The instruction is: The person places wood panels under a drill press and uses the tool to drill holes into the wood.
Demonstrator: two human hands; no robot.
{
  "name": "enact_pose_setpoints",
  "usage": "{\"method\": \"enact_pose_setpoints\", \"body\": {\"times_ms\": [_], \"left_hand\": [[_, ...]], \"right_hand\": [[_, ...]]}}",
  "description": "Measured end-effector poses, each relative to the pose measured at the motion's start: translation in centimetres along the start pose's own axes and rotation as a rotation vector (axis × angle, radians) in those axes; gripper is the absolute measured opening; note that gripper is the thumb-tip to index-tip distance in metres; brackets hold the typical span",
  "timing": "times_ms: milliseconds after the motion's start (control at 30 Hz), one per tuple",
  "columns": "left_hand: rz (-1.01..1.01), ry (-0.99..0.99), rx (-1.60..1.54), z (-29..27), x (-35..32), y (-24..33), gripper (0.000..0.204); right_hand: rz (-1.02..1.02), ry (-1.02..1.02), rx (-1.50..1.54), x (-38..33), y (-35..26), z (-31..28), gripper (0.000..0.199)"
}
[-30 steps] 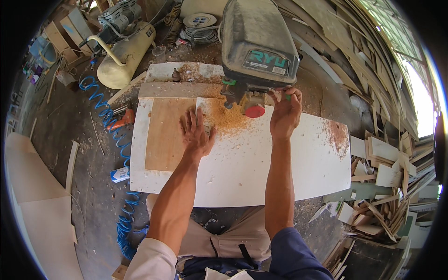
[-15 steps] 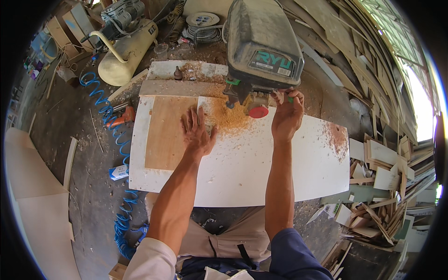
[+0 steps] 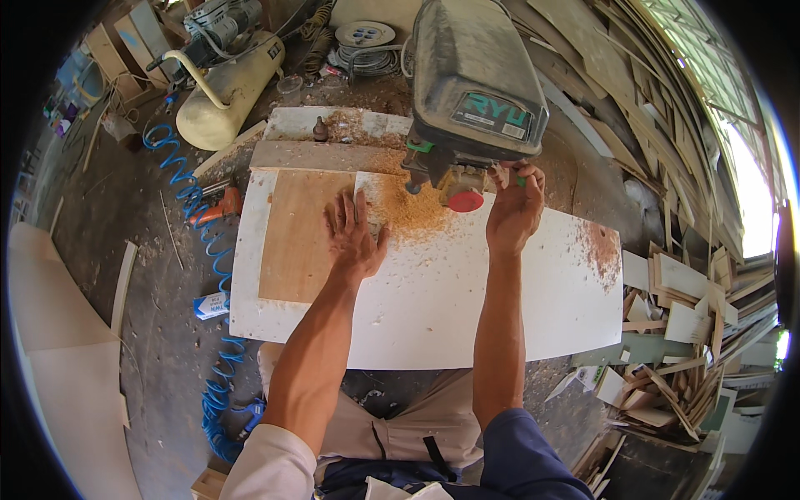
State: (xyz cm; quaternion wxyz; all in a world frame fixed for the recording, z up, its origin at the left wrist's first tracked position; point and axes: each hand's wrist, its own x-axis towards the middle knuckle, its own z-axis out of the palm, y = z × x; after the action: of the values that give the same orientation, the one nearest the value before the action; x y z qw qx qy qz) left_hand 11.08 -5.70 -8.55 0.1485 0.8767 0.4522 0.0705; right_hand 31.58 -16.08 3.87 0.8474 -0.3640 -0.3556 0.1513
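Plywood piece point(image 3: 304, 233) lies flat on white board point(image 3: 467, 308), near its far-left corner. L hand point(image 3: 354, 237) spread flat, fingers apart, pressing plywood's right edge. R hand point(image 3: 515, 208) clamped round handle under drill press point(image 3: 475, 83) at far edge. Sawdust pile point(image 3: 408, 212) btwn hands. Blue coiled hose point(image 3: 204, 250) on floor left.
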Motion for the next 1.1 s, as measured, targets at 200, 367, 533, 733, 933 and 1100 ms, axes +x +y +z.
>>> {"method": "enact_pose_setpoints", "body": {"times_ms": [200,367,533,733,933,1100], "left_hand": [[0.020,-0.003,-0.015,0.31,-0.02,-0.14,0.087],[0.005,-0.014,0.010,-0.01,-0.09,0.03,0.085],[0.009,-0.007,0.019,0.14,-0.05,0.06,0.086],[0.025,0.005,-0.022,0.23,-0.01,-0.15,0.087],[0.017,-0.016,-0.032,0.15,0.04,-0.07,0.088],[0.018,-0.009,-0.025,0.25,0.03,-0.17,0.088]], "right_hand": [[-0.010,0.023,0.015,-0.16,0.12,0.01,0.020],[-0.017,0.008,0.004,-0.15,0.12,-0.05,0.022],[-0.029,-0.001,-0.021,-0.18,0.17,-0.13,0.023],[-0.022,0.031,-0.008,-0.39,0.30,0.10,0.022],[-0.023,0.047,-0.012,-0.47,0.40,0.15,0.021],[-0.029,0.041,-0.012,-0.48,0.53,0.10,0.021]]}}
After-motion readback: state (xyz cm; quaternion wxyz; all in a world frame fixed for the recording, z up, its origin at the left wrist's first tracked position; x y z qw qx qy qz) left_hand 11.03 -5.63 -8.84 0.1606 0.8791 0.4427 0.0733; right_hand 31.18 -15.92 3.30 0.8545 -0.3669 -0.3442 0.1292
